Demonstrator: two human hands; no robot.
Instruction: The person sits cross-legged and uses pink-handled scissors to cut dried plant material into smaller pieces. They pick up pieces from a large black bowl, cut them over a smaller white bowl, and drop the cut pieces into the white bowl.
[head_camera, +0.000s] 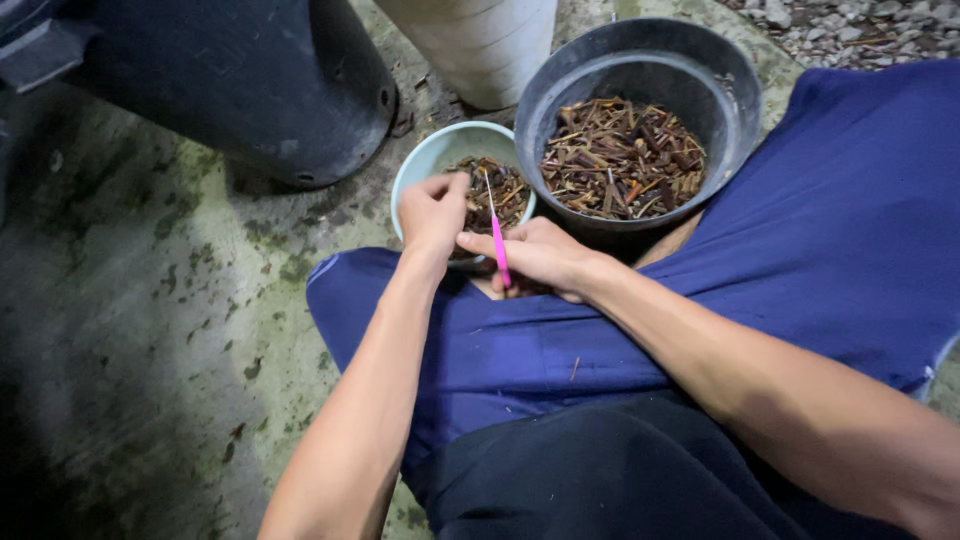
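Note:
My left hand (432, 212) hovers over the near rim of a small pale green bowl (437, 153) of brown stem pieces, its fingers pinched together on something too small to make out. My right hand (540, 255) grips a thin pink tool (498, 248) with a metal tip that points up toward the left fingers. Both hands meet above my lap, which is covered in blue cloth (520, 350).
A larger black bowl (730, 100) full of brown stems stands to the right of the small one. A big dark bin (250, 90) and a white cylinder (485, 45) stand behind on stained concrete floor (130, 330). Gravel (850, 25) lies at the far right.

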